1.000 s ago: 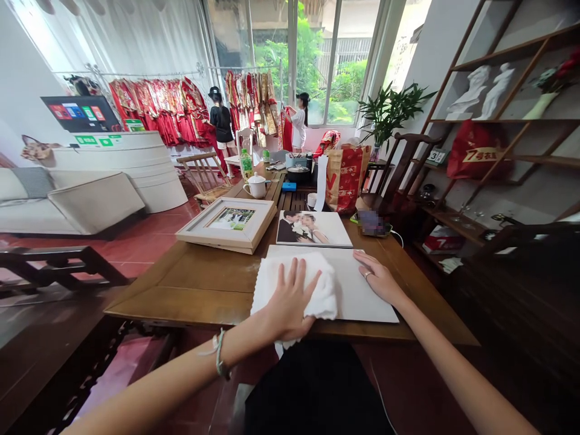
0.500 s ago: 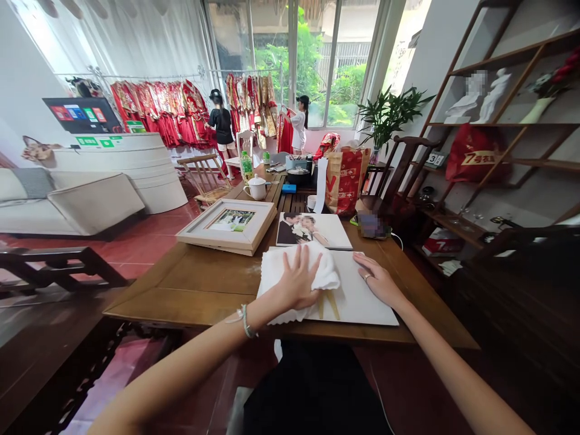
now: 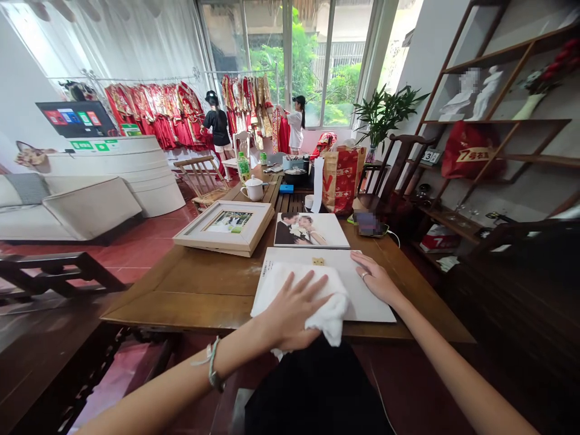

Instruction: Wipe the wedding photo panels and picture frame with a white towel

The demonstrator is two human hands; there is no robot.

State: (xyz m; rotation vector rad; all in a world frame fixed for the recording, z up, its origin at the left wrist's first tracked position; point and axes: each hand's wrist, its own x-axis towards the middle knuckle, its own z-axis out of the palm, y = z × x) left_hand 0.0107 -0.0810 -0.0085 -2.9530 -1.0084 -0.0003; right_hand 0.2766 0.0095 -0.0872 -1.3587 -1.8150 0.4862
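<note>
Left hand is splayed over a white cloth on the white board; right hand (ring on) rests flat at board's 2 o'clock, hands apart. Photo panel sits at 12.

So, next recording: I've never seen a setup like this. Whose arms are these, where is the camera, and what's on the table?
There is no machine here: a person is working, seen through one camera worn on their head, which looks forward and down. Their bare left hand is spread over a white cloth that lies on a white board. Their right hand rests at the board's right edge. On the wooden table, just beyond the board, is a photo of two people, with a picture frame to its left. Farther back stand a lidded cup and a paper bag.
</note>
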